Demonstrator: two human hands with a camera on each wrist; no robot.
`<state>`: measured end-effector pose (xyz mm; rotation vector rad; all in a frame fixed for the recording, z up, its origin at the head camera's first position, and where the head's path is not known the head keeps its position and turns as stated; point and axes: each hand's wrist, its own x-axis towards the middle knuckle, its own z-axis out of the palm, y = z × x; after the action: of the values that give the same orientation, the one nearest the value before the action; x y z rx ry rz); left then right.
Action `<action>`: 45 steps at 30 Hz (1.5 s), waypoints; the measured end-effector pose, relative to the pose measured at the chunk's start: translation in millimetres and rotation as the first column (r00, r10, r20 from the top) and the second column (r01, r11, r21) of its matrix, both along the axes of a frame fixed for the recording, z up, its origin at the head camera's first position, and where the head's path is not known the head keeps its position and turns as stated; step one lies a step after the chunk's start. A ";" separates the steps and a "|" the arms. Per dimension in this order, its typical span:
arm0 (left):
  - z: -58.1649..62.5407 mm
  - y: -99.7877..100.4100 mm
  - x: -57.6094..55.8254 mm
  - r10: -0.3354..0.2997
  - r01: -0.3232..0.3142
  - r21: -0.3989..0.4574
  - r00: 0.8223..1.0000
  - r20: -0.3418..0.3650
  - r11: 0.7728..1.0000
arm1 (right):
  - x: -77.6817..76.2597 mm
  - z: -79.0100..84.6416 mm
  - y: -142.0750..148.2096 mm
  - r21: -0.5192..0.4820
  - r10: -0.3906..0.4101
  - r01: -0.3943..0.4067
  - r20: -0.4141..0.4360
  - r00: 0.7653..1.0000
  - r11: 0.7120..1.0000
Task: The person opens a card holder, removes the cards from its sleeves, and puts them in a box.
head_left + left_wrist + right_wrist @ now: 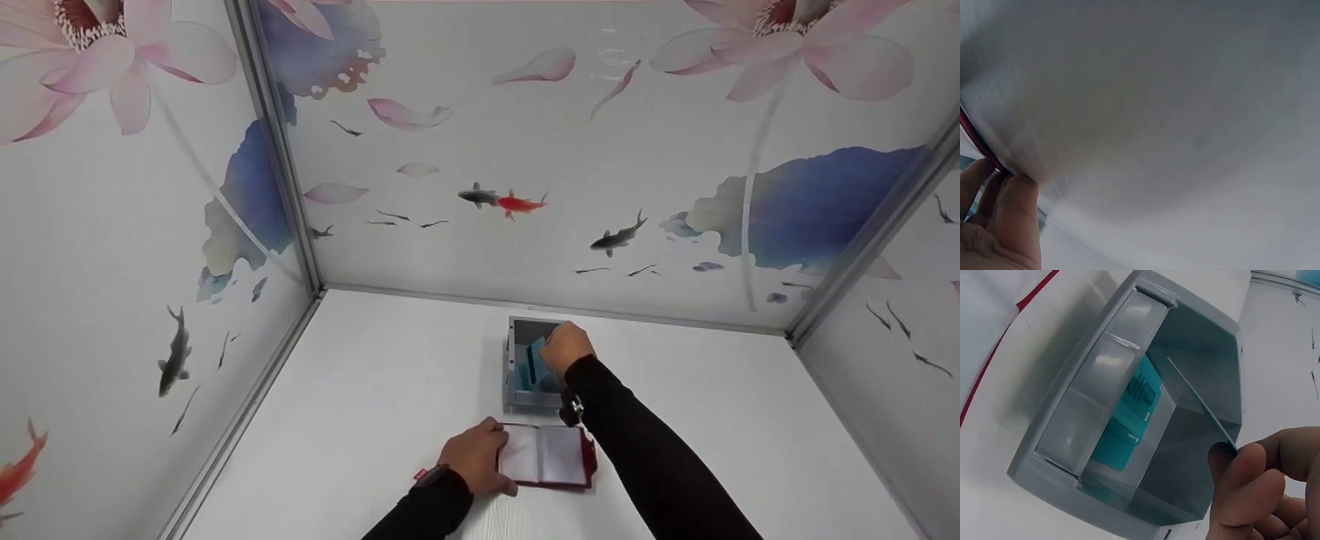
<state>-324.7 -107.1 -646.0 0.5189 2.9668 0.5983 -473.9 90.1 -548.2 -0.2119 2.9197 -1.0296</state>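
A red-covered card holder (561, 454) lies open on the white table, its pages pale and see-through. My left hand (474, 457) grips its left side, fingers near the upper corner and thumb by the lower one. In the left wrist view the fingertips (1019, 188) meet the red edge. Over the grey plastic bin (532, 403), my right hand (568, 349) pinches a thin card (1202, 405), seen edge-on in the right wrist view. Several teal cards (1129, 422) lie overlapping on the bin's floor below it.
The bin stands just behind the card holder, near the back wall (450, 255). Printed panels with lotus flowers and fish enclose the table (390, 390) at the back and both sides. Grey metal strips (259, 397) run along the corners.
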 end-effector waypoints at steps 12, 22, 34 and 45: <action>-8.5 1.8 -2.0 0.015 -0.015 0.008 1.000 -0.005 1.000 | -5.5 -14.8 -3.8 0.079 0.011 -0.009 -0.020 1.000 0.997; 0.0 0.0 0.0 0.004 -0.004 0.004 1.000 0.003 1.000 | -11.3 -28.1 -10.7 0.148 0.008 0.001 -0.060 0.998 0.989; -2.6 0.2 1.3 0.010 -0.009 0.017 1.000 -0.014 1.000 | -10.1 -40.5 -18.1 0.197 0.009 0.007 -0.080 0.997 0.980; -2.0 -0.5 2.6 0.020 -0.019 0.033 1.000 -0.014 0.999 | -11.2 -52.1 -22.9 0.259 0.008 0.029 -0.143 0.990 0.965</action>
<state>-322.0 -107.6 -648.0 0.4995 2.9837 0.6496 -485.1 67.2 -600.3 -0.2701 3.1475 -0.6436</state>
